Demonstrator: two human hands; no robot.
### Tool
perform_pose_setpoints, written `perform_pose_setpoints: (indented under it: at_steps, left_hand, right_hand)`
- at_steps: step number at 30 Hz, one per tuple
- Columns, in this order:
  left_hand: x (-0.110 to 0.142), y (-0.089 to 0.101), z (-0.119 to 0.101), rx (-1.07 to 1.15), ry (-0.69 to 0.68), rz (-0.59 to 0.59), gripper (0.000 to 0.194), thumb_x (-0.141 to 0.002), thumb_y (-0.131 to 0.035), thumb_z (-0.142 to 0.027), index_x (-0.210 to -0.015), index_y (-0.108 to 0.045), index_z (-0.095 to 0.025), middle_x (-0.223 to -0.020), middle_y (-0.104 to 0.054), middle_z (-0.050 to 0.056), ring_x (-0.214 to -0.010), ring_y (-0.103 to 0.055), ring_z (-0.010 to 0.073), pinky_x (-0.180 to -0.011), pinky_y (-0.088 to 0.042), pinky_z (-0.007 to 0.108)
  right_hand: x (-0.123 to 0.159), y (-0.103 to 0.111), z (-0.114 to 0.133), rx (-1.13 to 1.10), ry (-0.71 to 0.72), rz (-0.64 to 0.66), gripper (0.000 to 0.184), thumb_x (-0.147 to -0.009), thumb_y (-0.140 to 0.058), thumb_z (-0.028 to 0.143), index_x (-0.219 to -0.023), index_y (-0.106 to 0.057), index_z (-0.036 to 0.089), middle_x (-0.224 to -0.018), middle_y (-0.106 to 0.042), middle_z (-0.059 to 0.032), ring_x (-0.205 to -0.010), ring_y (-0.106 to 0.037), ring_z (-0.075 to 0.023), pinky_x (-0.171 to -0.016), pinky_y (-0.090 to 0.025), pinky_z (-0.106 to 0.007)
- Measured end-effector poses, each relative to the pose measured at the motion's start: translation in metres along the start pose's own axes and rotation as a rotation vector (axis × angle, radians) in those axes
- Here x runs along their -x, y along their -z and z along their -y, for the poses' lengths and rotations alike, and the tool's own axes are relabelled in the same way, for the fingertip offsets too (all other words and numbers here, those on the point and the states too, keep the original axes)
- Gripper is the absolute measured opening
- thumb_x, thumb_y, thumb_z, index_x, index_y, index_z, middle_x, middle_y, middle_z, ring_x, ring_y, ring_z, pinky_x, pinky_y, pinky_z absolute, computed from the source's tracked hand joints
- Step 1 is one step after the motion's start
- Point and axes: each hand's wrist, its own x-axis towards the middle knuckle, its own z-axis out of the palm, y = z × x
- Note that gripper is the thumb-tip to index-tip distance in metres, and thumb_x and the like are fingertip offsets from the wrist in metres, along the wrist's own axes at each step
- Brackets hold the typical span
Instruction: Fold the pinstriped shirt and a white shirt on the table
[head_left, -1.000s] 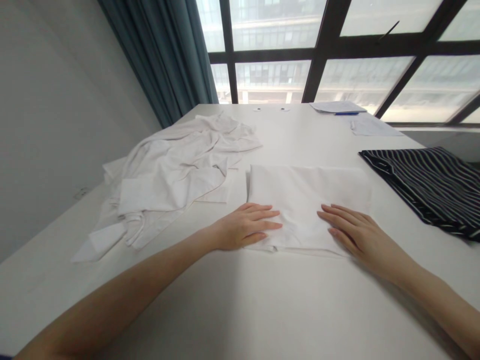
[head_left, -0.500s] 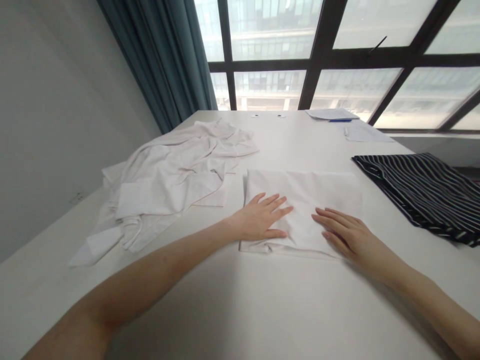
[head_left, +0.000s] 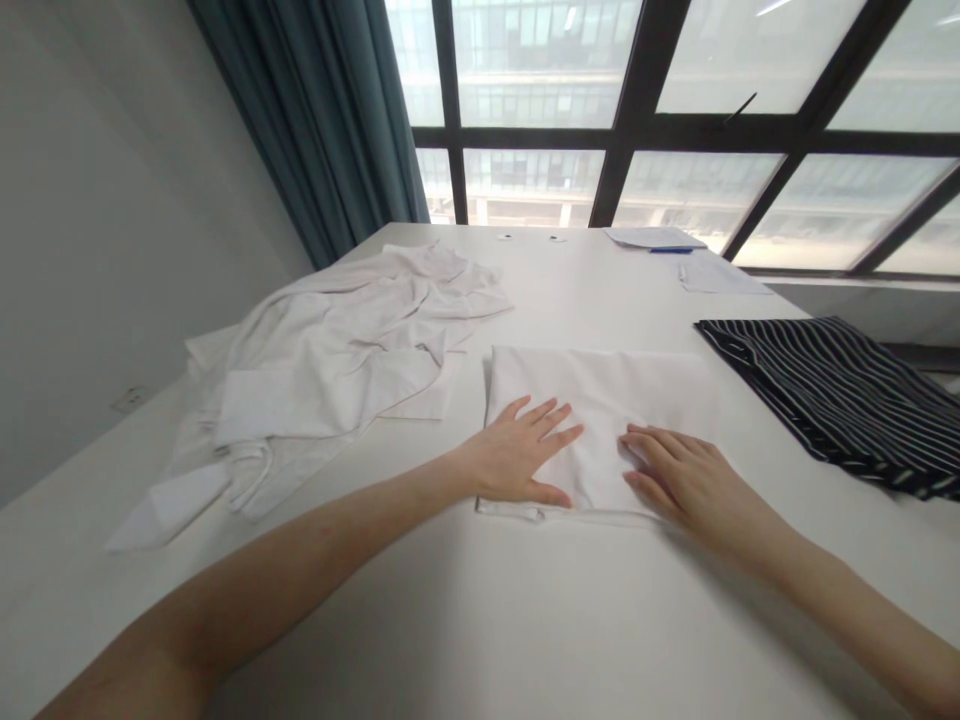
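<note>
A folded white cloth (head_left: 600, 378) lies flat on the white table in front of me, a roughly rectangular bundle with layered near edges. My left hand (head_left: 519, 455) rests palm down on its left part, fingers spread. On the right part of the same cloth lies my right hand (head_left: 679, 478), its fingers close together and slightly bent, the thumb apart from them. The fingertips of both hands touch the fabric. Faint creases run across the cloth between the hands.
A crumpled pile of white fabric (head_left: 337, 340) spreads on the left of the table (head_left: 480, 620). To the right lies a folded black-and-white striped cloth (head_left: 840, 395). Papers (head_left: 652, 237) and a blue pen (head_left: 671, 250) are at the far edge, near the window.
My right hand's fingers have bent more and drawn slightly nearer the left hand. The near-edge bulge of the cloth looks flatter. My left hand stays spread on it, and the view has shifted slightly.
</note>
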Motion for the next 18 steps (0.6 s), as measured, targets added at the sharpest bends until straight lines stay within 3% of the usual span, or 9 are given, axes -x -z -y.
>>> perform_pose_setpoints:
  at_steps: [3, 7, 12, 18]
  left_hand:
    - [0.003, 0.003, -0.001, 0.035, -0.091, -0.046, 0.065, -0.096, -0.046, -0.060, -0.144, -0.048, -0.017, -0.155, -0.041, 0.018, -0.145, -0.036, 0.0317, -0.119, -0.019, 0.054]
    - [0.006, 0.006, 0.000, 0.103, -0.205, -0.066, 0.040, -0.101, -0.045, -0.043, -0.134, -0.060, -0.026, -0.147, -0.054, 0.010, -0.139, -0.047, 0.0254, -0.119, -0.023, 0.050]
    - [0.007, 0.010, 0.000, 0.130, -0.229, -0.022, 0.039, -0.103, -0.042, -0.043, -0.137, -0.057, -0.033, -0.153, -0.047, 0.008, -0.142, -0.042, 0.0262, -0.118, -0.023, 0.052]
    - [0.011, 0.021, -0.008, 0.135, -0.249, 0.103, 0.039, -0.103, -0.042, -0.043, -0.140, -0.052, -0.044, -0.161, -0.034, 0.007, -0.148, -0.031, 0.0306, -0.117, -0.022, 0.058]
  right_hand:
    - [-0.015, 0.002, 0.005, 0.090, -0.021, -0.016, 0.040, -0.101, -0.039, 0.045, -0.123, -0.063, 0.022, -0.120, -0.069, -0.0140, -0.103, -0.065, -0.0305, -0.093, -0.046, -0.053]
    - [-0.029, -0.012, 0.006, 0.106, -0.004, -0.082, 0.041, -0.102, -0.035, 0.040, -0.133, -0.056, 0.023, -0.136, -0.060, -0.0160, -0.127, -0.054, -0.0310, -0.101, -0.041, -0.052]
    - [-0.023, -0.029, -0.002, 0.091, 0.054, -0.030, 0.051, -0.103, -0.031, 0.042, -0.148, -0.043, 0.021, -0.153, -0.046, -0.0162, -0.143, -0.038, -0.0303, -0.109, -0.036, -0.054]
    - [-0.006, -0.024, -0.010, 0.089, 0.188, 0.011, 0.062, -0.101, -0.038, 0.052, -0.155, -0.033, 0.022, -0.160, -0.034, -0.0153, -0.147, -0.031, -0.0330, -0.111, -0.035, -0.056]
